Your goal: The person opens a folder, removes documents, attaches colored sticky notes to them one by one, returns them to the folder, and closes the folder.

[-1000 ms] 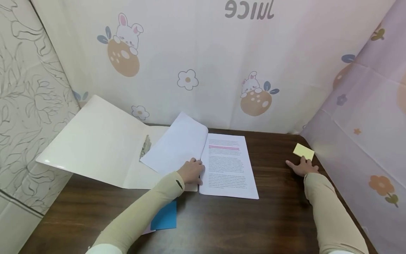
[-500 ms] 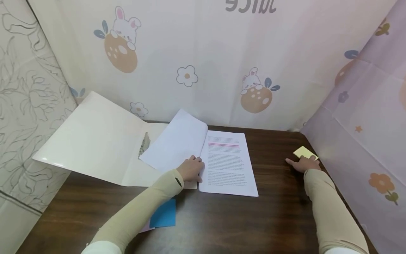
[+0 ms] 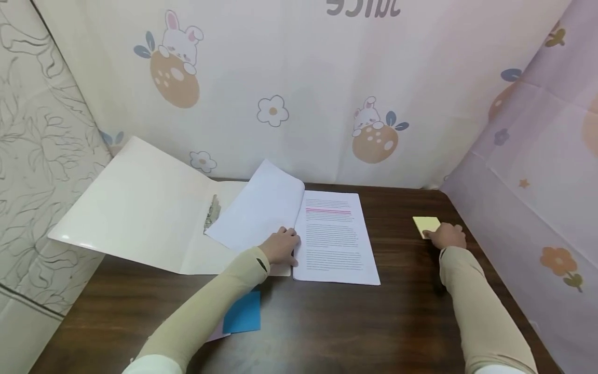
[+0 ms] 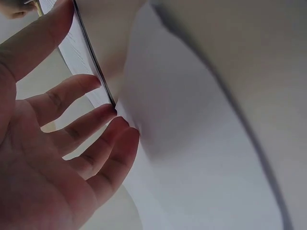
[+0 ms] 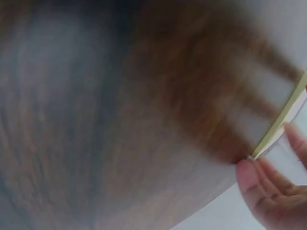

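Observation:
An open white folder holds a stack of printed pages, with a pink highlighted line near the top. Turned-over sheets curl to the left over the folder's metal clip. My left hand rests along the fold beside the printed page; in the left wrist view its fingertips touch the sheets. At the far right, my right hand pinches a pad of yellow sticky notes at its near corner. The right wrist view shows the pad's edge tilted between thumb and fingers.
Beneath my left forearm lie a blue square of paper and part of a pinkish-purple one. Everything stands on a dark wooden table. Patterned curtains border it at the back and both sides.
My right hand has closed its thumb and fingers on the sticky note pad. The pad has turned and shifted left. My left hand stays at the fold.

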{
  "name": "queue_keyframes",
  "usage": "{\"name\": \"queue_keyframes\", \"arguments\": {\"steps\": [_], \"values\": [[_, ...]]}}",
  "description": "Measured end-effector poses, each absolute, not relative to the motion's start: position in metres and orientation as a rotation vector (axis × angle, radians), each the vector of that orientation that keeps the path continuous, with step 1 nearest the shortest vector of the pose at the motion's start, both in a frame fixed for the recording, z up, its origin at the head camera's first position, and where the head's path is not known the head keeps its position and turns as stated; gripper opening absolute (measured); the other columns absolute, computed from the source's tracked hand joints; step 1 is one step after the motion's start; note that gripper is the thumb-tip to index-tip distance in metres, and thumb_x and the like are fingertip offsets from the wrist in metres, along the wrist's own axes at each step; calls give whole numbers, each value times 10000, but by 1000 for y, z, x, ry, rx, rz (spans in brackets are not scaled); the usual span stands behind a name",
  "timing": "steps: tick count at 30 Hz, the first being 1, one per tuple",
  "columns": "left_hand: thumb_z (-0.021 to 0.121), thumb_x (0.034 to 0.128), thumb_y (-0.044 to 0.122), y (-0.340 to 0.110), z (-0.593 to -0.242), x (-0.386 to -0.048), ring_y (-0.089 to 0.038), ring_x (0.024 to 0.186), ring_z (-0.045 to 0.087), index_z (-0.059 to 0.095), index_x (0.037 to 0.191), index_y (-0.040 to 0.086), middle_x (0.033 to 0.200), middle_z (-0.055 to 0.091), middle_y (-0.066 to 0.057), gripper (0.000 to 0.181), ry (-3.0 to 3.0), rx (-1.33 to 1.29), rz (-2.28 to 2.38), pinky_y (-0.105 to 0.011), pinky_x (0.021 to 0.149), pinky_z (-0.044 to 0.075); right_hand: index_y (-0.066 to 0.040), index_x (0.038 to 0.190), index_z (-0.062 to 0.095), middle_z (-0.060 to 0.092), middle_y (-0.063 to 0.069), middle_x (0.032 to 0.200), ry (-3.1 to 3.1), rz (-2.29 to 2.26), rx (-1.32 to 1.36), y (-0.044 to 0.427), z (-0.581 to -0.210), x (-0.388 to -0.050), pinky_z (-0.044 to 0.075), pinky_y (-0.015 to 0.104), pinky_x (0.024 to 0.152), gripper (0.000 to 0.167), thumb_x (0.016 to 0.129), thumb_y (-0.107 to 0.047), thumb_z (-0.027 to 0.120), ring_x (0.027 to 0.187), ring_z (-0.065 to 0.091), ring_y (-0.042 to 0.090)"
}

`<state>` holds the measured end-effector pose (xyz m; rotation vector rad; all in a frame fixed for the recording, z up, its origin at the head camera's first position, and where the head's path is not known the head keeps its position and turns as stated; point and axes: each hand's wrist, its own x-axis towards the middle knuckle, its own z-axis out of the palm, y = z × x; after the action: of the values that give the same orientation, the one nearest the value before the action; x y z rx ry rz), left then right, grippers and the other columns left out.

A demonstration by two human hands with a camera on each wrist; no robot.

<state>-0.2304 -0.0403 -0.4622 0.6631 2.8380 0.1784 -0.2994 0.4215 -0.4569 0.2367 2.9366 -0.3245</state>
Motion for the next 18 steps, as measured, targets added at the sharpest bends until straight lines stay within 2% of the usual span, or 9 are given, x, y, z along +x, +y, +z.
{"name": "queue_keyframes", "arguments": {"steps": [3, 7, 10, 14, 18], "values": [[805, 783, 387, -39, -463, -231, -240, 1117, 508, 613, 1259, 86, 1266, 589, -76, 595, 2836, 662, 175, -372, 976, 480, 239, 1143, 512, 459, 482, 1200, 2902, -319, 268, 421, -454, -297, 388, 649, 906, 759, 930, -488, 547, 1090, 417, 615], [798, 788, 393, -40, -464, -231, -239, 1139, 502, 612, 1270, 98, 1285, 581, -69, 595, 2837, 645, 166, -366, 992, 474, 263, 1284, 374, 407, 501, 1226, 2860, -362, 328, 421, -454, -299, 417, 636, 887, 964, 848, -558, 628, 1099, 428, 611], [796, 791, 392, -41, -464, -231, -239, 1145, 499, 611, 1274, 100, 1294, 577, -69, 593, 2833, 645, 171, -367, 1000, 471, 272, 1334, 295, 361, 510, 1246, 2804, -400, 398, 424, -456, -299, 424, 621, 887, 1098, 787, -602, 672, 1111, 402, 596], [793, 797, 386, -41, -463, -230, -241, 1154, 494, 608, 1275, 98, 1304, 573, -73, 588, 2823, 657, 185, -374, 1007, 467, 280, 1341, 279, 337, 513, 1248, 2718, -383, 405, 428, -455, -299, 435, 608, 880, 1186, 746, -665, 677, 1112, 393, 577], [790, 801, 381, -41, -462, -230, -243, 1162, 487, 603, 1275, 93, 1317, 563, -77, 586, 2817, 652, 191, -378, 1008, 466, 277, 1355, 272, 227, 552, 1327, 2678, -338, 331, 429, -450, -301, 395, 650, 938, 1217, 768, -741, 591, 1202, 295, 642]]}}
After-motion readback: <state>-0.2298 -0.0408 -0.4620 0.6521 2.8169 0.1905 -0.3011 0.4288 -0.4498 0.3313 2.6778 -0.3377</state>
